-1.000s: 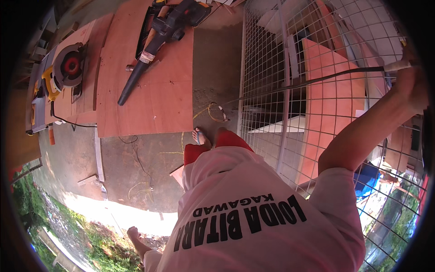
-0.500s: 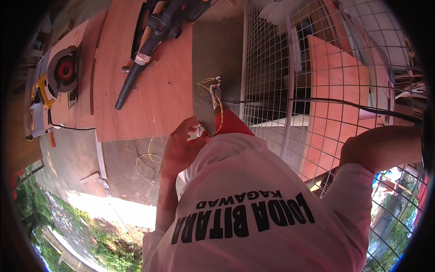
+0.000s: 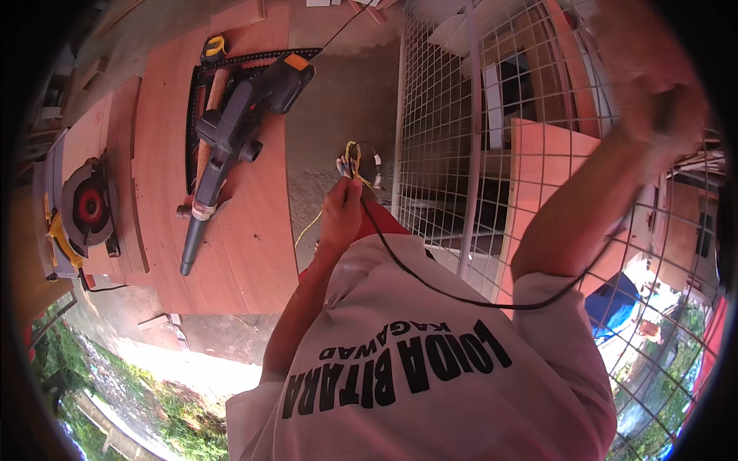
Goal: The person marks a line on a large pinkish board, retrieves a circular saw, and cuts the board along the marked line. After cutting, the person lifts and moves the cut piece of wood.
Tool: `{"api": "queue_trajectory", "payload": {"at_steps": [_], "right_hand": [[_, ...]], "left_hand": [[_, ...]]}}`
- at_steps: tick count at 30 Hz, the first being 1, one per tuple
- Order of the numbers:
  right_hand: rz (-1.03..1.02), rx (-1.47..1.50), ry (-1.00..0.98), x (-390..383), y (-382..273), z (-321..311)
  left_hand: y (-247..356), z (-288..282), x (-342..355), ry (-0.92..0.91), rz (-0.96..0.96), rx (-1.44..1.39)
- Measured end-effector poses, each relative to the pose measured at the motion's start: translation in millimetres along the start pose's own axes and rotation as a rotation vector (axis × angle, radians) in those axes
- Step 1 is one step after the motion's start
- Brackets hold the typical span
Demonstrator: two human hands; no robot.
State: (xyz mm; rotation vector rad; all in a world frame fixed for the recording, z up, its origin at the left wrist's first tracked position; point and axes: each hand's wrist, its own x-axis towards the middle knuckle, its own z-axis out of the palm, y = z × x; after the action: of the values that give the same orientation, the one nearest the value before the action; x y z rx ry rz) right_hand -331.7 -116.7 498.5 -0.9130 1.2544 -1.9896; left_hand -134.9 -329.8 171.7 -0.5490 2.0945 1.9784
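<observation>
— What is seen nearest?
— A creased white cloth shirt (image 3: pixel 492 419), crossed by a smooth black cord (image 3: pixel 523 306) hung in a long, sagging curve

— And the hands?
— By the left hand (image 3: pixel 344 201), fingers curled in, the black cord is gripped together with a thin, looped yellow cord (image 3: pixel 355 157), in front of the body. The right hand (image 3: pixel 665 100) is raised at upper right, blurred; the black cord is led up toward it, but whether anything is held cannot be told

— What is laid out beyond?
— On a flat, reddish plywood sheet (image 3: pixel 246 265), a blower (image 3: pixel 231 134) with a tapered dark plastic tube is rested over a round wooden handle (image 3: pixel 221 86). A black perforated metal strip (image 3: pixel 190 146) is set beside them. At far left, a yellow-handled circular saw (image 3: pixel 92 203) is placed on boards; at right, a square-gridded wire mesh panel (image 3: pixel 473 115) is stood upright
</observation>
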Motion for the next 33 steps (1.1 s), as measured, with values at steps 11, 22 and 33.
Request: {"api": "queue_trajectory", "payload": {"at_steps": [11,22,33], "right_hand": [[1.087,-1.031,0.573,-168.1,433.3,-161.6],[-0.111,-0.193,1.108,-20.3,200.0,-193.1],[-0.221,-0.31,1.316,132.8,205.3,-369.6]], "left_hand": [[145.2,-57.2,-0.9,-0.055,0.124,-0.473],[39.2,-67.5,-45.0,0.164,0.212,0.457],[16.7,-37.0,98.4,0.188,0.084,0.765]]}}
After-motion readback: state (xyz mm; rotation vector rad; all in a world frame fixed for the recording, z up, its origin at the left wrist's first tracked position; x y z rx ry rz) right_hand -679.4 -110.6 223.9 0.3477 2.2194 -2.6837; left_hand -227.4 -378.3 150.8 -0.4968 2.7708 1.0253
